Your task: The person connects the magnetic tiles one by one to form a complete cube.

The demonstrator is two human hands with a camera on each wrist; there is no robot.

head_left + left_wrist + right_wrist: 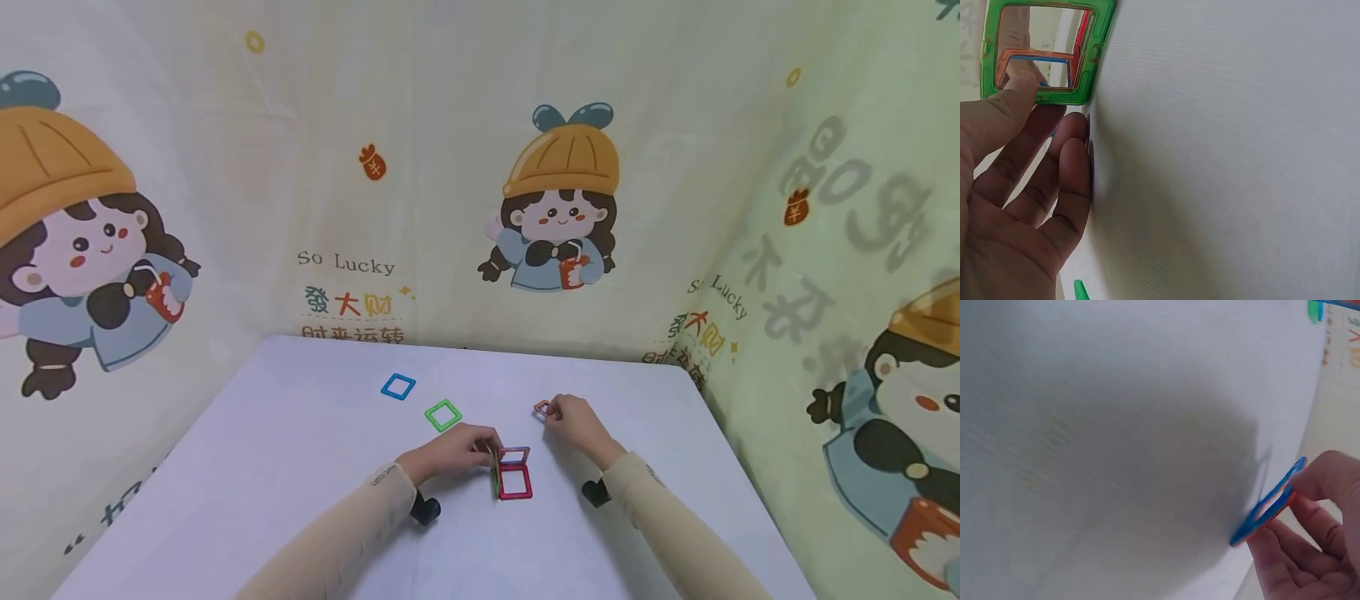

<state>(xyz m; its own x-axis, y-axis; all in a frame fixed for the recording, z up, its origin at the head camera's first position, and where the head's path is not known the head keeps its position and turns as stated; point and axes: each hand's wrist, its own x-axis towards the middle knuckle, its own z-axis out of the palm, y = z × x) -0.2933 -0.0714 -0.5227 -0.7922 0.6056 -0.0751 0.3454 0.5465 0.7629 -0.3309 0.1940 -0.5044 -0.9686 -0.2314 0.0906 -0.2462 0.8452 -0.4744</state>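
The left wrist view crops a green frame [1065,97]; right-hand fingers [1322,478] partly hide a blue-orange tile [1266,517].

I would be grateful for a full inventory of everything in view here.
Table: 1, white, below the hands
Printed cloth: cream, behind and beside the table, with cartoon figures and lettering
Blue frame: 1, blue, flat, far left of the hands
Green frame: 1, green, flat, near the blue one
Red frame: 1, red, flat, between the hands
Upright frame: 1, green, at the red one's left edge
Raised frame: 1, orange and blue, at the red one's far edge
Held frame: 1, blue and orange, in the right hand
Wrist devices: 2, black, by the cuffs
Sleeves: 2, beige
Hands: 2, bare; the left hand pinches the upright frame
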